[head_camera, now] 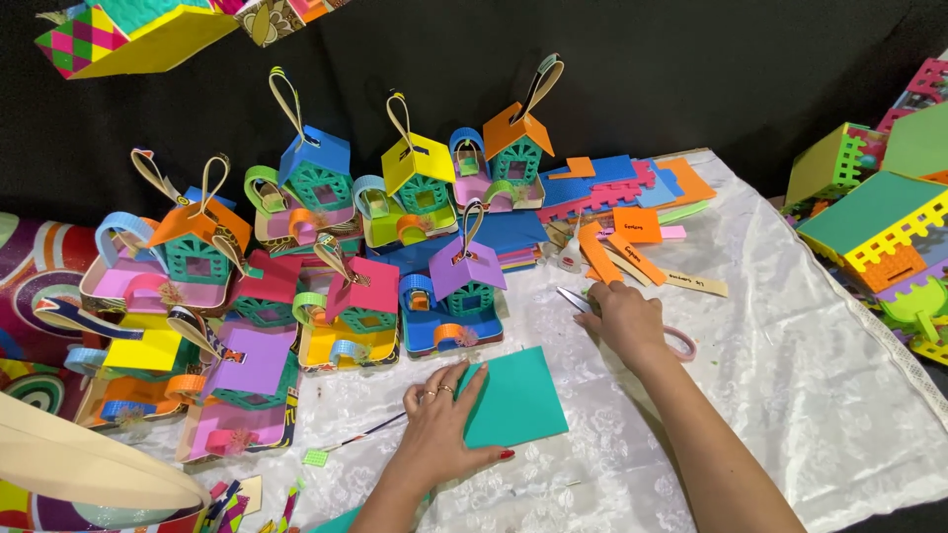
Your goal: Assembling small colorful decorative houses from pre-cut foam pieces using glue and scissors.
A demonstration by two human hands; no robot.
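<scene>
White lacy cloth [770, 326]; left hand [439, 419] flat on teal foam sq. [518, 400]

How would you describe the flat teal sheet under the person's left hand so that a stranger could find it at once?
Start at the white cloth, below the crowd of small paper houses. The teal sheet lies flat there, pinned by the left hand. Unlike its neighbours it is a plain, uncut square, not folded into a house.

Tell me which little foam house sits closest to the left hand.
The purple-roofed house on the blue base, directly above the left hand; the others stand farther back or left.
</scene>
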